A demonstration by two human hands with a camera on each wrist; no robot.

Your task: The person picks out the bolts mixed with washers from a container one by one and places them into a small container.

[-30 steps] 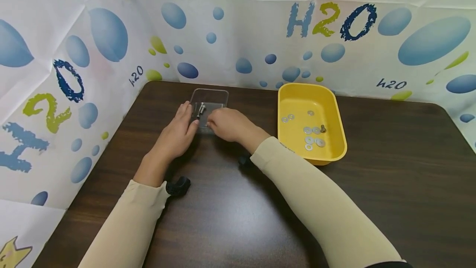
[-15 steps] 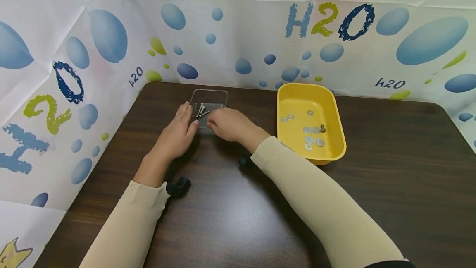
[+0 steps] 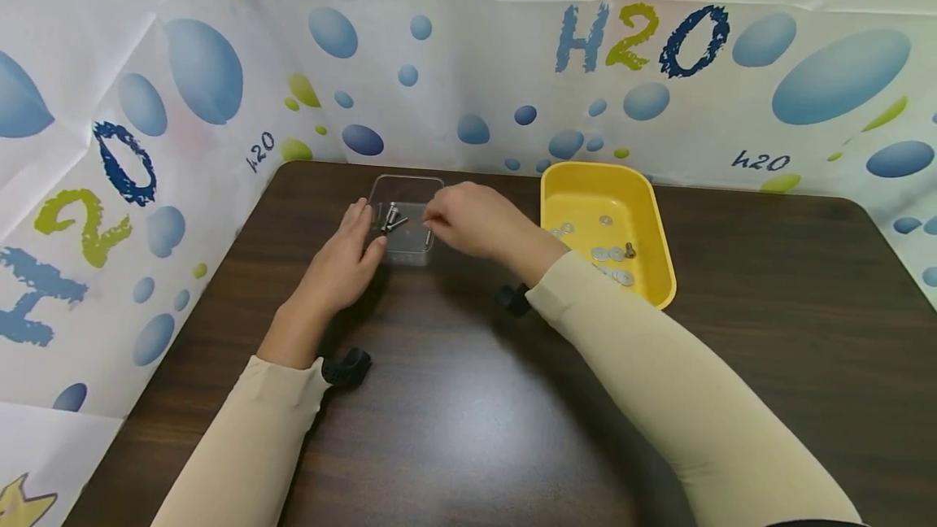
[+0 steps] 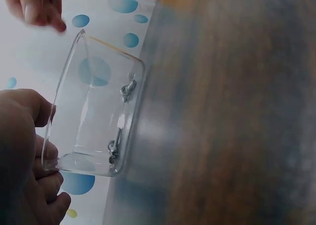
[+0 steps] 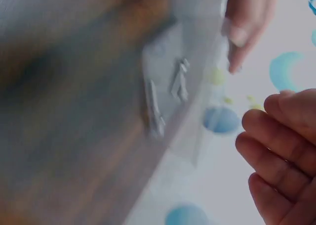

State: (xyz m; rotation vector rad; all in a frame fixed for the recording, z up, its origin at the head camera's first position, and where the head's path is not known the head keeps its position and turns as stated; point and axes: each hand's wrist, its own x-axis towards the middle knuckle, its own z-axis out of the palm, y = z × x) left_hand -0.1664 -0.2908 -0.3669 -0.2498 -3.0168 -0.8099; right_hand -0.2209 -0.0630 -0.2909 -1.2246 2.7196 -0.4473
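A clear plastic box [image 3: 407, 254] stands at the back left of the table. Inside it lie several metal screws [image 3: 395, 224], grouped at the left, with another screw [image 3: 428, 239] by the right wall. My left hand [image 3: 333, 263] holds the box at its near left corner, fingers along the left wall and thumb at the near side. The left wrist view has the thumb right at the rim [image 4: 64, 71]. Over the box's right edge hovers my right hand [image 3: 468, 222]. Its fingers [image 5: 276, 136] are loosely bent, with nothing seen between them.
To the right stands a yellow tub [image 3: 662, 267] holding several flat washers [image 3: 606, 220] and a short bolt [image 3: 630, 250]. My right forearm covers part of its near left side. A patterned white sheet [image 3: 498, 39] rises behind the dark wooden table [image 3: 769, 332].
A screw came to lie across the others at the box's left. My right hand then rose out of the box and moved right, uncovering a screw by the right wall. The left hand stayed put.
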